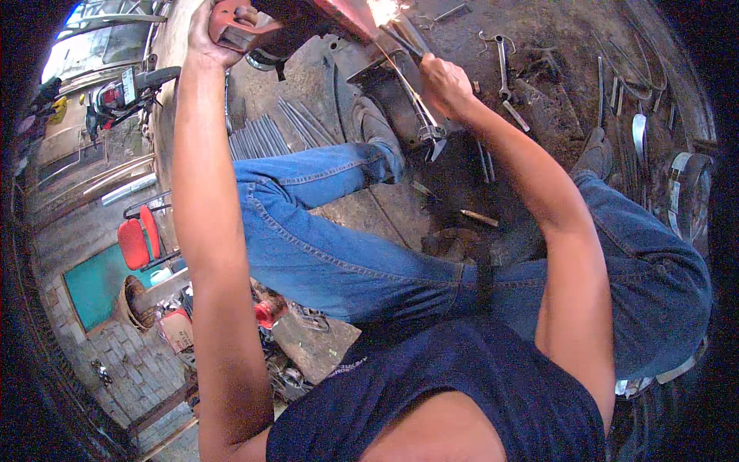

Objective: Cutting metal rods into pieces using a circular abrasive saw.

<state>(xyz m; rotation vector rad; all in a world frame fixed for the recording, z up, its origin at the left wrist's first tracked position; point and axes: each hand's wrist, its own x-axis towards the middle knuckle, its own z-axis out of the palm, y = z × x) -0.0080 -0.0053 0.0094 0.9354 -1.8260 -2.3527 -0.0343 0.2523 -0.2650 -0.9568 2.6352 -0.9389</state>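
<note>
My left hand (212, 38) is closed round the red D-shaped handle (245, 32) of what looks like a cut-off saw, cut by the top edge. Its dark body and red guard (350, 14) stretch to the right. Beside the guard, bright sparks (387, 9) flare, and a thin streak runs down toward an adjustable wrench (435, 142). My right hand (448, 83) is wrapped round a grey metal bar (408, 35) whose far end meets the sparks. How many pieces it grips cannot be made out.
A combination wrench (503, 68) lies on the dark floor to the right. Several metal rods (265, 140) lie in a row left of my foot. A red chair (138, 240), a basket (135, 304) and a motorcycle (127, 92) stand at the left. A round coil (687, 192) is at the right.
</note>
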